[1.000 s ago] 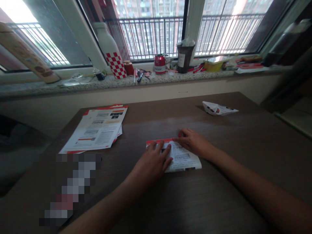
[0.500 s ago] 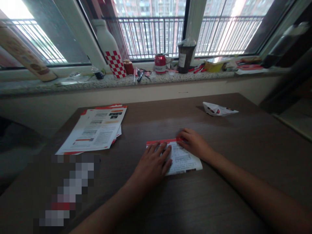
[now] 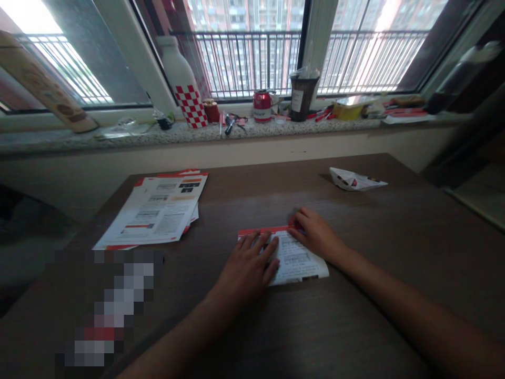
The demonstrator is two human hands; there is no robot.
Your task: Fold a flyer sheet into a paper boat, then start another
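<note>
A folded printed sheet (image 3: 296, 258) with a red top edge lies on the dark wooden table (image 3: 355, 316) in front of me. My left hand (image 3: 246, 268) lies flat on its left half, fingers stretched out and pressing down. My right hand (image 3: 315, 234) rests on the sheet's upper right corner, fingers curled and pressing on the red edge. Neither hand lifts the paper.
A stack of printed leaflets (image 3: 158, 210) lies at the left of the table. A folded paper boat (image 3: 355, 180) sits at the far right. The stone windowsill holds a checkered bottle (image 3: 185, 84), a red can (image 3: 261, 106), a dark cup (image 3: 300, 97) and pens.
My right hand has slid slightly right along the red top edge toward the corner. My left hand has stayed flat on the sheet. The view shifted a little.
</note>
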